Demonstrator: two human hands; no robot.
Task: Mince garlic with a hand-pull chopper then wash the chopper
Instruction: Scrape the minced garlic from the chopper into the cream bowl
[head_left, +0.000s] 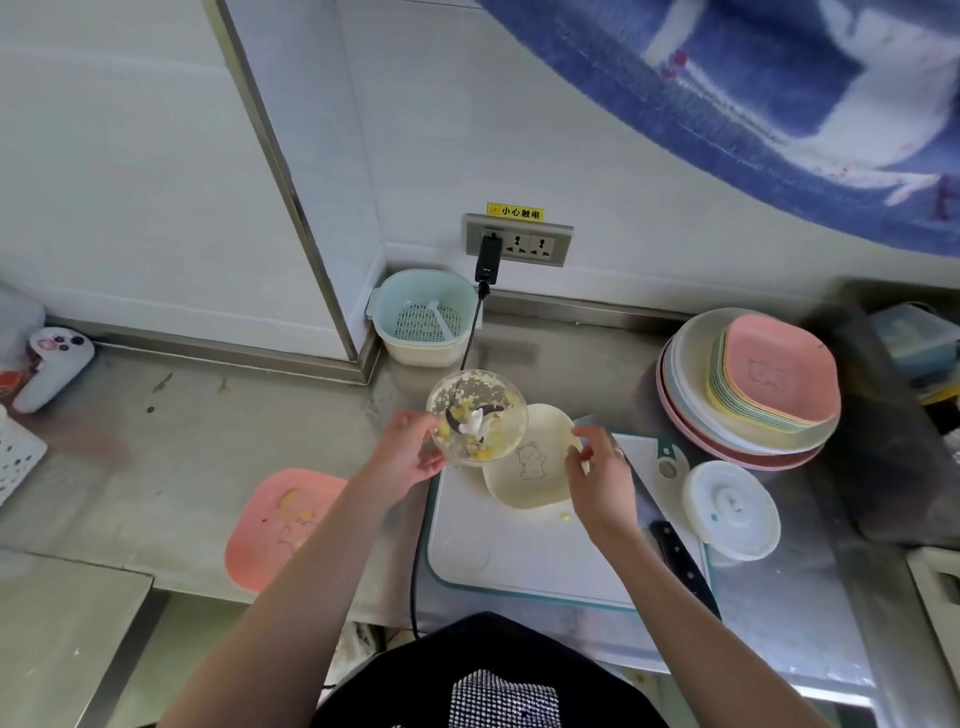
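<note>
My left hand (408, 451) holds the clear chopper bowl (477, 415) tilted toward me, lifted above the white cutting board (524, 551). Minced yellow garlic sticks to its walls around the white blade shaft (472, 420). A cream square plate (530, 457) with a bear drawing lies on the board beside the bowl, and my right hand (597, 467) grips its right edge. The chopper's white pull lid (731, 509) rests on the counter right of the board. One garlic bit (563, 516) lies on the board below the plate.
A black-handled knife (675, 551) lies along the board's right side. A pink plate (280, 525) with scraps sits at left. A stack of plates (748, 389) stands at back right, a teal strainer basket (426, 317) by the wall, and a black cable (470, 338) runs from the socket.
</note>
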